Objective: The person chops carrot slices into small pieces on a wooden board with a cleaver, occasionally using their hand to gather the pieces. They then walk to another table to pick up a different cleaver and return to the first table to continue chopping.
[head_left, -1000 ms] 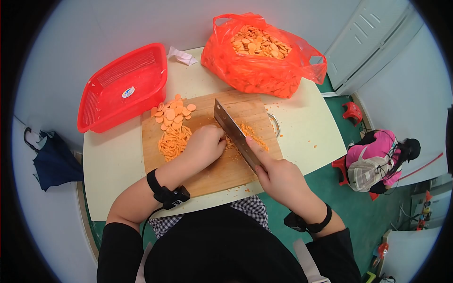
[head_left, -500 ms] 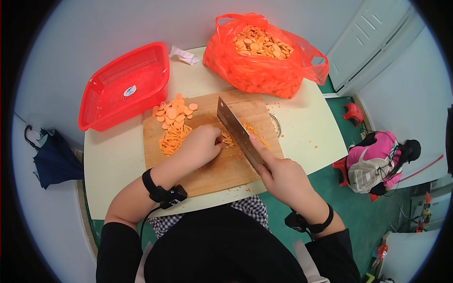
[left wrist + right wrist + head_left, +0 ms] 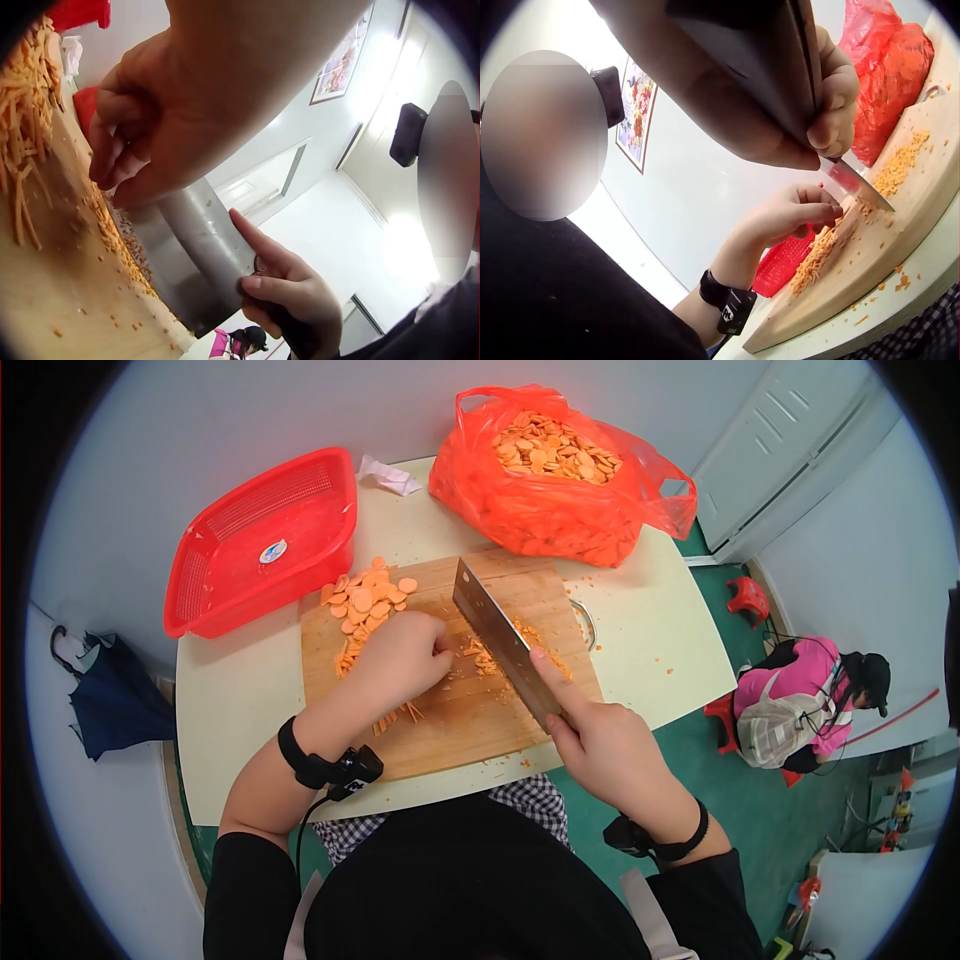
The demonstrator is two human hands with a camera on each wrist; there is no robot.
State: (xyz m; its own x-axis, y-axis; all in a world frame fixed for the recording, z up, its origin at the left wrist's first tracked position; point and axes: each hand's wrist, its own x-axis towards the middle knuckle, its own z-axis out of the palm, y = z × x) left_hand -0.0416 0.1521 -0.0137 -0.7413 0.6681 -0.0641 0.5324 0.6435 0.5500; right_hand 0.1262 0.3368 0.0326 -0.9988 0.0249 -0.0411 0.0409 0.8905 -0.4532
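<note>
My right hand grips a cleaver by its handle, the index finger laid along the blade. In the right wrist view the handle fills the fist and the blade tip is down at the board among fine orange bits. Left of the blade, my left hand is over the cutting board, its fingers loosely bent with nothing seen between them. Below and beside it lies a pile of orange shreds, partly hidden in the head view. Round orange slices lie just behind that pile.
A red plastic basket stands at the table's left edge. Behind the board sits a red plastic bag full of orange slices. Crumpled paper lies between them. To the right, a person sits on a red stool.
My left hand has moved left from beside the blade, over the shred pile, uncovering the bits near the cleaver. The cleaver and right hand have shifted only slightly.
</note>
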